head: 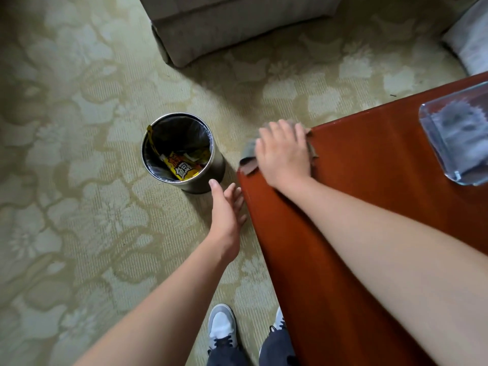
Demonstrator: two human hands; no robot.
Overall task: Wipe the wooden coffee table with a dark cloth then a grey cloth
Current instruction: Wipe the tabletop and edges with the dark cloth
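The right hand (284, 154) lies flat, palm down, on a cloth (248, 157) at the far left corner of the wooden worktop (369, 159). Its fingers are straight and slightly spread, pressing on the fabric rather than gripping it. The cloth looks greyish and crumpled. Part of it hangs past the corner on the left, and a small fold pokes out by the thumb side on the right.

The left hand (227, 215) is off the worktop, just beside its left edge and over the carpet. Its fingers are straight and loose, the thumb is apart, and it holds nothing.

The worktop is a glossy reddish-brown wood that runs from the corner down toward the person. On its right part stands a clear glass dish (456, 138), cut off by the frame edge and well apart from the cloth.

On the floor near the left hand stands a round metal waste bin (217, 167) with a dark liner. Inside it lies a yellow wrapper (182, 167) with bold dark and white characters, too blurred to read.

The carpet (79, 128) is pale green with a large flower pattern. At the top stands the base of a light upholstered armchair (224, 22), and a second pale upholstered piece (472, 40) shows at the top right. At the bottom, grey-and-white shoes (221, 326) and dark trouser legs show beside the worktop.
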